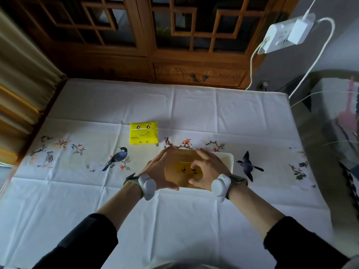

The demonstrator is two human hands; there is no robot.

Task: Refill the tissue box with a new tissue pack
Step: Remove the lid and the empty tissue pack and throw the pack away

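A: What did the tissue box (227,159) look like?

B: It had a white body with a rounded rim and a tan, wood-coloured lid (180,158). The lid had an oval slot in its middle, and yellow wrapping with dark printed marks showed through that slot. The box lay flat on the surface (174,220), near the middle, close in front of the person.

A: And the tissue pack (143,133)?

B: A yellow soft pack printed with a smiling face. It lay flat on the surface beyond the box and slightly to the left, apart from it, touched by neither hand.

A: Counts?

B: One box and one loose pack. Two hands, each with a white device strapped to the wrist. The white cloth on the surface carried printed birds and blossoms.

A: State of the left hand (158,172)?

B: Spread open, fingers extended. It lay against the left end of the lid, thumb along the near edge, fingertips at the far left corner. It was braced there, not clamped.

A: The right hand (206,170)?

B: It rested on top of the lid. The index finger and thumb were curled toward each other at the slot. Whether they pinched anything there, I could not tell. The other fingers reached to the far edge.
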